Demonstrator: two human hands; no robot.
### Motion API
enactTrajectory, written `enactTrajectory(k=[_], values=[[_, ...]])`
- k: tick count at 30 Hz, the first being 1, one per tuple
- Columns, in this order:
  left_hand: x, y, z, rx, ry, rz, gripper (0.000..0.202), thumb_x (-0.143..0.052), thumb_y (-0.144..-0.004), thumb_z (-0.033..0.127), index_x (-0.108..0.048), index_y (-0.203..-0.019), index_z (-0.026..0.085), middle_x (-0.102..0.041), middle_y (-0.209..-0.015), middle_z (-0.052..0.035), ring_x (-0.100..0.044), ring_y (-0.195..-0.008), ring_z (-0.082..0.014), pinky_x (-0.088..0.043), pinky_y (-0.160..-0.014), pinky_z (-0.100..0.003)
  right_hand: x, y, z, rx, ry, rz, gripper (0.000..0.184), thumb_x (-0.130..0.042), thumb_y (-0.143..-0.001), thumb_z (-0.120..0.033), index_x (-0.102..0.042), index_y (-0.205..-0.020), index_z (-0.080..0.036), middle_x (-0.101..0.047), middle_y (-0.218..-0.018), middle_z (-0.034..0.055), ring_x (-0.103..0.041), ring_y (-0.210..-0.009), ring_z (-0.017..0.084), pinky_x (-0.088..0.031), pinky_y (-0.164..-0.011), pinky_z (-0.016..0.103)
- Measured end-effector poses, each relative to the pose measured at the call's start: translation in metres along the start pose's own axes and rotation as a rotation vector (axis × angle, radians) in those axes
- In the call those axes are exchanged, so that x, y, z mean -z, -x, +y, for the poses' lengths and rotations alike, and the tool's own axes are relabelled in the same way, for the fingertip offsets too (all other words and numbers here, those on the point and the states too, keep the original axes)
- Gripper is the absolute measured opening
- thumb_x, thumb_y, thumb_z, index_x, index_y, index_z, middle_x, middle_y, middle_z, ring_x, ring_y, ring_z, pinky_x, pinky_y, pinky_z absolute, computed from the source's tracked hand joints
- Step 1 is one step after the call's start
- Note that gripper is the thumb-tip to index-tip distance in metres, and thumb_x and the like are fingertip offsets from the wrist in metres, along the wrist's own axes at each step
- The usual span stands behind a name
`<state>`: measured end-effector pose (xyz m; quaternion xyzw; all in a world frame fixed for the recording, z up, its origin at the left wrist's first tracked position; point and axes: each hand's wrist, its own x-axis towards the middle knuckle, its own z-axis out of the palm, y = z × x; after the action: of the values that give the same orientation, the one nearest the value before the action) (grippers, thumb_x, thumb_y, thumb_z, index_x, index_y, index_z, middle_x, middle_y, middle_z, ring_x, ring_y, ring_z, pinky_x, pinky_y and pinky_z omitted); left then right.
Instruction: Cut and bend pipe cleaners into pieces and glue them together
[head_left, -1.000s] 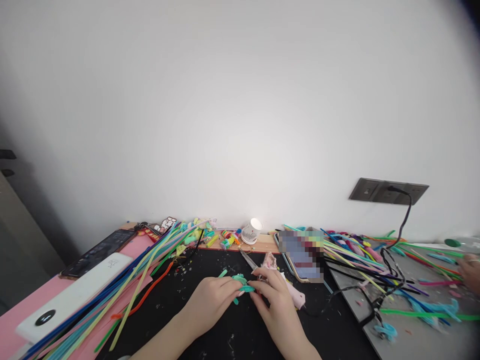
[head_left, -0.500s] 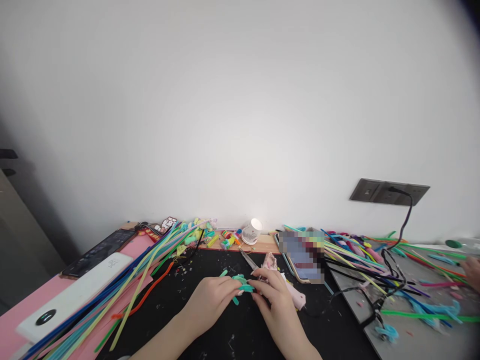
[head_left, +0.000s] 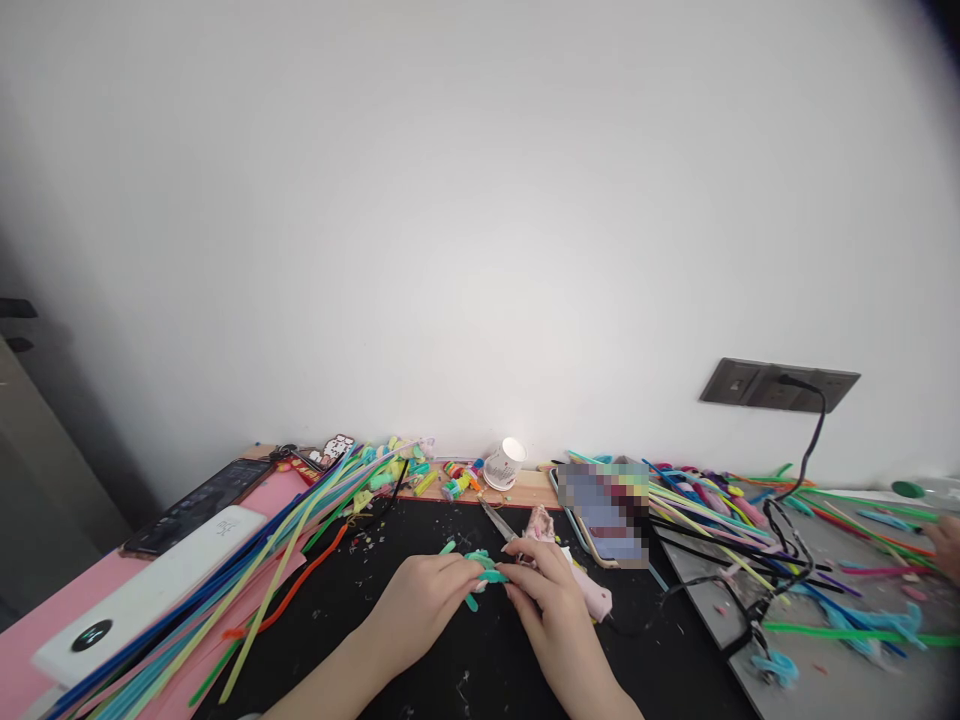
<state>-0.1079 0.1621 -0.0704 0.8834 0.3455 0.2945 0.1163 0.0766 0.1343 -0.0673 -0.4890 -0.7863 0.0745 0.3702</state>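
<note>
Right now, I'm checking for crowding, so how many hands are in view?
3: the left hand and right hand at the green piece, and another person's hand, partly cut off, at far right. Others may be hidden.

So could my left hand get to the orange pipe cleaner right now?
Likely yes: nothing bulky stands between your left hand and the orange pipe cleaner, though that hand is busy with the green piece.

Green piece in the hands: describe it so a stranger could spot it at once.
Below the white wall lies a black mat. Over it, the left hand and right hand meet, fingertips holding the green piece. Its teal color sets it apart from the gray scissors and pale pink tool nearby.
</note>
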Motion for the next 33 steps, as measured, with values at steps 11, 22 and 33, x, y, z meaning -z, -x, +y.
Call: enactTrajectory(k=[11,22,33], values=[[-0.0026,0.0014,-0.0021,0.013,0.031,0.011,0.025,-0.034,-0.090,0.025,-0.059,-0.093,0.021,-0.062,-0.075,-0.0001,-0.057,-0.065,-0.0121,-0.043,-0.061,-0.020,-0.0001,-0.0002,-0.0008,0.033,-0.008,0.024,0.024,-0.046,-0.080,-0.010,-0.062,-0.090,-0.024,-0.056,-0.098,0.0060,-0.053,-0.091,0.021,-0.047,-0.077,0.035],[-0.0003,0.0009,-0.0003,0.047,0.050,-0.003,0.025,-0.035,-0.090,0.023,-0.059,-0.092,0.021,-0.060,-0.071,0.0008,-0.053,-0.060,-0.0110,-0.040,-0.056,-0.019,-0.0026,0.0011,0.0033,0.023,0.013,0.023,0.025,-0.047,-0.080,-0.009,-0.060,-0.097,-0.023,-0.054,-0.100,0.0072,-0.051,-0.091,0.021,-0.046,-0.078,0.036],[-0.0020,0.0019,-0.0009,0.092,0.090,-0.018,0.024,-0.036,-0.090,0.023,-0.060,-0.093,0.023,-0.059,-0.070,0.0023,-0.052,-0.061,-0.0104,-0.039,-0.057,-0.018,-0.0059,0.0036,0.0076,0.000,0.004,0.058,0.022,-0.048,-0.080,-0.010,-0.061,-0.093,-0.022,-0.051,-0.105,0.0079,-0.051,-0.089,0.020,-0.045,-0.077,0.034]])
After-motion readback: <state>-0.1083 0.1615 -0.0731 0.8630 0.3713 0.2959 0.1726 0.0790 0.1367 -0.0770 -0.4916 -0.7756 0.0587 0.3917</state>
